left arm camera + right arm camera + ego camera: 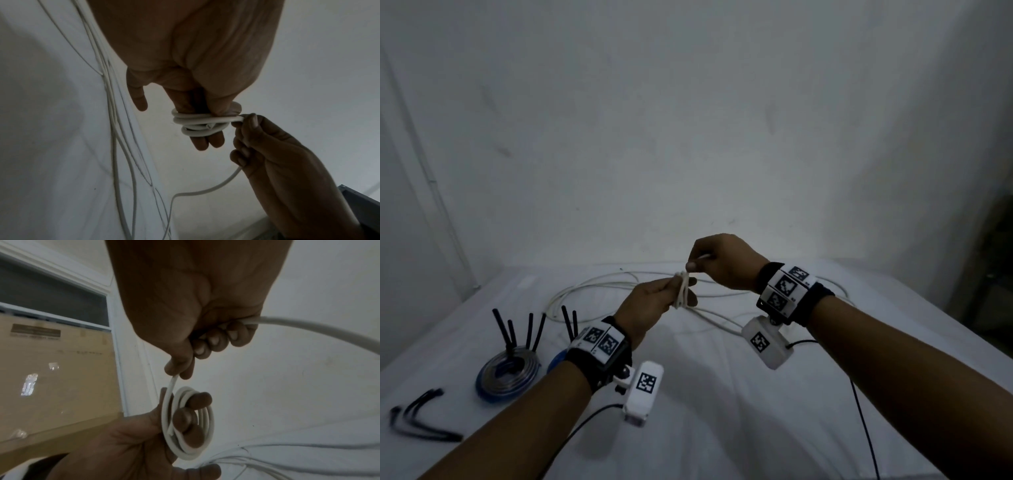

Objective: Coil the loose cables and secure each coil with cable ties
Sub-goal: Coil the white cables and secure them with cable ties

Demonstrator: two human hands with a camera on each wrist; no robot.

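White cloth (pixel 722 394) covered the table below the camera, and the order of things on it looked deliberate. Nearest, at the left edge, lay loose black cable ties (pixel 421 418), not yet used and within easy reach. Just beyond them sat a finished blue coil (pixel 508 375) with black tie tails standing up from it, and a second coil (pixel 556 359) showed half hidden behind the left wrist.

Above the middle of the table both hands were raised clear of the cloth. The left hand (pixel 650 303) served as a former: its two extended fingers (pixel 207 141) carried several turns of white cable (pixel 197 122), with the cut end tucked among the turns, probably so that it would not spring loose. The thumb pressed the turns from the side and the little finger stuck out apart. The right hand (pixel 722 263), just beyond and slightly higher, was clenched around the running cable, pinching it between thumb and forefinger (pixel 179 368) close to the coil, seemingly to keep each turn taut.

Farther back, the unwound length (pixel 602 286) sprawled in wide loops to the bare wall (pixel 688 120).
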